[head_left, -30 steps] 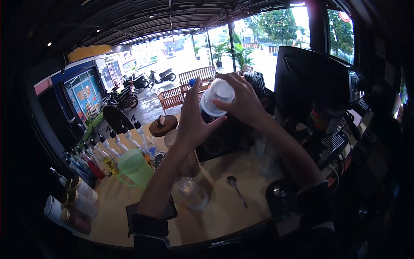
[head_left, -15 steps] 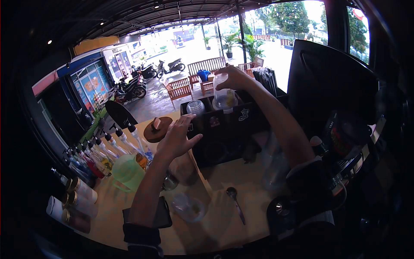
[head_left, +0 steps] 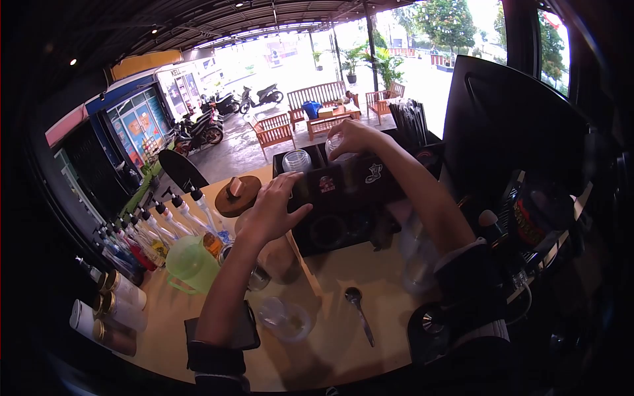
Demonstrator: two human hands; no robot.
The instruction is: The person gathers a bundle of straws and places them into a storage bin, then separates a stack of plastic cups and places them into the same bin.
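My right hand [head_left: 357, 137] reaches to the far side of a black organizer box [head_left: 343, 181], fingers curled round the top of a clear plastic cup [head_left: 335, 143]. The lower part of that cup is hidden behind the box's front wall. Another group of clear cups [head_left: 296, 160] stands in the compartment to its left. My left hand [head_left: 269, 210] is open, thumb out to the side, with its fingertips right at the box's left front corner. Behind its fingers lies a round wooden lid [head_left: 234, 200] with a raised handle.
Pump bottles [head_left: 173, 214] and a green pitcher [head_left: 191, 264] line the left side, with lidded jars [head_left: 122, 310] nearer. A spoon [head_left: 359, 315] and a clear plastic container [head_left: 285, 319] lie on the wooden counter [head_left: 389, 317]. Black straws [head_left: 409, 122] and a dark monitor [head_left: 508, 125] stand right.
My right hand has moved down with the clear cup, which has sunk into the box compartment. My left hand stays nearly in place.
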